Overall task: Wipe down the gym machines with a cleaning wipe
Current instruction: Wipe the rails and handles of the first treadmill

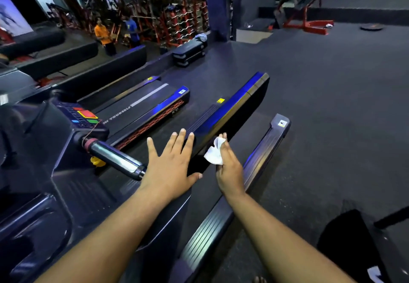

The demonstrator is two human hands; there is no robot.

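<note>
Nearest the camera, a crumpled white cleaning wipe (214, 153) is pinched in the right hand (229, 167), held above the dark treadmill side rail (223, 116). The left hand (170, 165) is spread flat, empty. Beyond, the chrome handlebar grip (115, 161) and red-and-green button console (85, 115) are seen; buttons could be triggered by careless wiping.

Dim indoor lighting; blue glare streaks the treadmill side rail (232, 105) and a highlight runs along the chrome handlebar (117, 161). Wide-angle distortion bends the edges; the weight racks (177, 21) behind appear motion-blurred.
</note>
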